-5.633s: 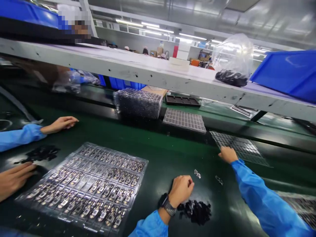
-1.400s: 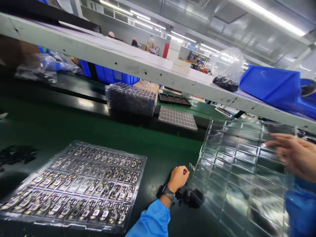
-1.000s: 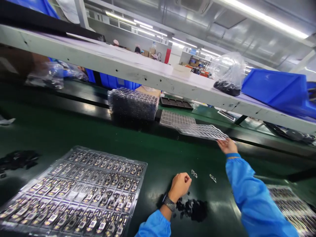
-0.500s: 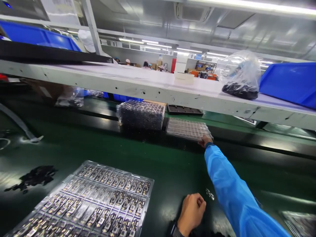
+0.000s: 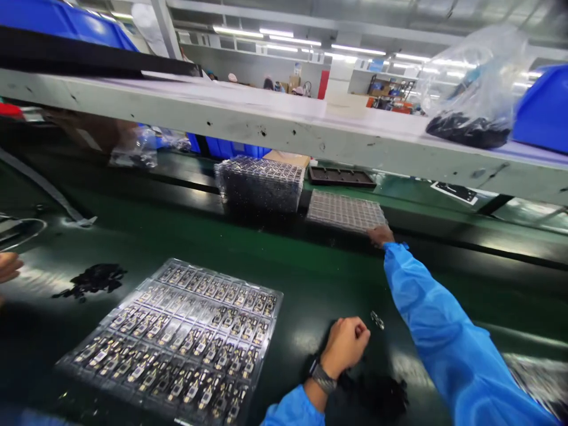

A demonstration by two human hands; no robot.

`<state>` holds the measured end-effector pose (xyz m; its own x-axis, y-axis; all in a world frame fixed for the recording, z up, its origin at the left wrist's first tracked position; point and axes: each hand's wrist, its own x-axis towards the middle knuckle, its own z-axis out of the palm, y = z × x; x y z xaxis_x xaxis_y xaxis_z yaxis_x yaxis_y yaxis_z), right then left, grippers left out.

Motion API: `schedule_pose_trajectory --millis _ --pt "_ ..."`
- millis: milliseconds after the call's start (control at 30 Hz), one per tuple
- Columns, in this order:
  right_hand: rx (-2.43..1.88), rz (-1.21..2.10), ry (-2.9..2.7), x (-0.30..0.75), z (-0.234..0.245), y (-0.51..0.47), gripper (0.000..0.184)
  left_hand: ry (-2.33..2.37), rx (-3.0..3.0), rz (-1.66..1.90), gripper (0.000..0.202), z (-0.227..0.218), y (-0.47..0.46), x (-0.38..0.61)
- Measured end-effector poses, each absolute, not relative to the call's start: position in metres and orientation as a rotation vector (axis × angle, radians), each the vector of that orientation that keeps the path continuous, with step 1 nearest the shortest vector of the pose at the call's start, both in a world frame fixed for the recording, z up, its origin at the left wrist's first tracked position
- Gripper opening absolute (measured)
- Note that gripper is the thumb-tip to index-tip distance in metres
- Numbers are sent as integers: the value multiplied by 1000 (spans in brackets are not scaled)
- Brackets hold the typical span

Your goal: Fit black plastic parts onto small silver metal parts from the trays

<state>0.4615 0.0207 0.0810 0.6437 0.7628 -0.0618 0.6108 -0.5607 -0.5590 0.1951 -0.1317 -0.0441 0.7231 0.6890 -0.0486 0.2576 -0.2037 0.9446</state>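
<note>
In the head view, with clock directions taken from its centre, the right hand (image 5: 380, 235) reaches out between three and four o'clock. Its fingers are at the near right corner of a clear tray (image 5: 344, 208) lying at three; whether they pinch the rim or merely touch it, I cannot tell. No parts can be made out in this tray's pockets, nor can I tell whether it is a single tray or several nested.

At five o'clock the left hand (image 5: 346, 343) rests on the dark green surface (image 5: 306, 260), its fingers curled inward and closed; anything tucked inside is hidden. Just beside it, at its two o'clock, lies one loose part (image 5: 377, 320), outside any tray. A pile of black pieces (image 5: 386, 399) sits below the hand, toward five.

The loaded tray (image 5: 278, 297) is at seven to eight. Judging by its four rows, most of the filling is done: nearly all pockets show a part, though some in the second and third rows look pale, and glare hides whether they are vacant. The loose part and both black heaps look like what is left; the other heap (image 5: 97, 278) lies toward eight, near a co-worker's hand (image 5: 7, 266). A tall stack of clear trays (image 5: 261, 186) stands at ten to eleven.
</note>
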Motion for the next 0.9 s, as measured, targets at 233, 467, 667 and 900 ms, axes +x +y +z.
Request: schedule_pose_trajectory --millis 233,467,667,900 --pt "-2230 543 -1038 477 109 -116 25 737 1686 587 20 -54 -113 198" --pt "-1980 635 -1045 433 49 -253 23 810 1568 558 17 -49 -96 195" --pt "-2021 864 -1223 394 -22 -272 4 817 1849 515 14 -48 -96 204" --pt "-2053 767 -1620 357 -15 -246 12 859 2427 227 35 -19 -99 268"
